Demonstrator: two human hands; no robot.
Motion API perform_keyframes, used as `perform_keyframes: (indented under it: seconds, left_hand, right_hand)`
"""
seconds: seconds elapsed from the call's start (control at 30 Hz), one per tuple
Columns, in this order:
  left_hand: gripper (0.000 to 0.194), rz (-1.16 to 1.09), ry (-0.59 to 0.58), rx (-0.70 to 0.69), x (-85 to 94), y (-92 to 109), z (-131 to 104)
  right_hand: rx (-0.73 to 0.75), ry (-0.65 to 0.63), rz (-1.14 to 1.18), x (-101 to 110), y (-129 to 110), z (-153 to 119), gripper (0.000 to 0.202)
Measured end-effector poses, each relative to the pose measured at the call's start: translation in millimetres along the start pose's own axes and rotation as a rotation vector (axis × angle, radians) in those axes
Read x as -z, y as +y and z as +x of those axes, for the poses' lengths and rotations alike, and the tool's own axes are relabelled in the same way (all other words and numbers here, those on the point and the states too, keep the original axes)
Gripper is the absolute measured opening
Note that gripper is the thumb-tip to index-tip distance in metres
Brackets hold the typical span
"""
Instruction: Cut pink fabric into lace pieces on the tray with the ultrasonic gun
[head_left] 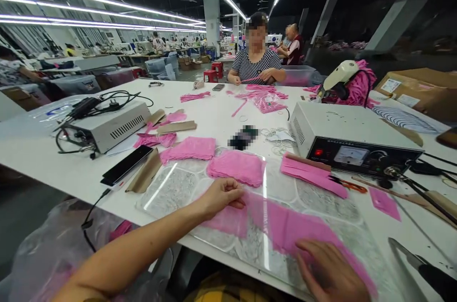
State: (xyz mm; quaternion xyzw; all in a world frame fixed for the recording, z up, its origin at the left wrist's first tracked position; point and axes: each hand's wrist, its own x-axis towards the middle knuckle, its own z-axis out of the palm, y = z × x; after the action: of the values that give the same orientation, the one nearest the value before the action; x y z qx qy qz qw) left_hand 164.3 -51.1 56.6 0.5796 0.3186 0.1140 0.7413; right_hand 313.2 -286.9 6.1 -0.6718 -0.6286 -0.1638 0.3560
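Observation:
My left hand (226, 193) is closed in a pinch at the upper edge of a thin, sheer pink fabric piece (228, 221). Under my right hand (332, 268), whose fingers are stretched out and slightly blurred, lies a longer pink fabric strip (293, 226) running to the lower right. Both pieces rest on a clear, glossy sheet with a marble-like pattern (171, 192). Just beyond my left hand are two stacks of pink fabric, a near stack (236, 167) and a left stack (191, 148).
Right of the stacks lie folded pink strips (310, 176) and orange-handled scissors (353, 186). A control box with a meter (357, 135) stands behind them; another box (114, 123) is at left beside a black phone (127, 165). A dark-handled tool (424, 264) lies near right. A co-worker (256, 59) sits opposite.

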Motion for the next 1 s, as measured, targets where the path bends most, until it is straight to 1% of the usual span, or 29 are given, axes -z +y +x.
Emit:
perform_keyframes:
  seconds: [0.03,0.13,0.27,0.4,0.53,0.7,0.83,0.93,1.0]
  left_hand:
    - [0.043,-0.036,0.006,-0.003,3.6,-2.7,-1.4]
    - [0.045,-0.132,0.020,-0.003,13.2,-8.9,-3.6]
    - [0.044,-0.215,0.031,0.004,25.2,-10.2,-8.4]
    - [0.041,-0.235,0.064,-0.011,43.0,-8.3,-20.5]
    - [0.038,-0.190,0.106,-0.035,64.6,-12.2,-36.9]
    - [0.035,-0.089,0.144,-0.049,85.2,-26.4,-52.6]
    - [0.033,-0.004,0.182,-0.059,96.3,-33.3,-60.4]
    - [0.032,0.035,0.197,-0.064,101.5,-33.8,-63.9]
    - [0.032,0.048,0.198,-0.058,103.4,-33.8,-64.9]
  right_hand:
    - [0.016,0.013,0.007,-6.5,-8.2,10.1,0.009]
    - [0.015,-0.027,-0.022,-27.4,-22.9,28.4,0.008]
    - [0.030,-0.109,-0.100,-50.7,-27.3,35.8,0.010]
    - [0.080,-0.153,-0.105,-65.3,-30.4,39.4,0.014]
    - [0.119,-0.177,-0.051,-70.2,-33.1,44.3,0.017]
    - [0.096,-0.196,0.027,-65.1,-29.1,59.1,0.015]
    - [0.115,-0.223,0.078,-63.8,-34.9,69.2,0.014]
    - [0.142,-0.236,0.110,-66.6,-40.8,70.5,0.013]
    - [0.141,-0.232,0.112,-67.9,-40.2,69.4,0.012]
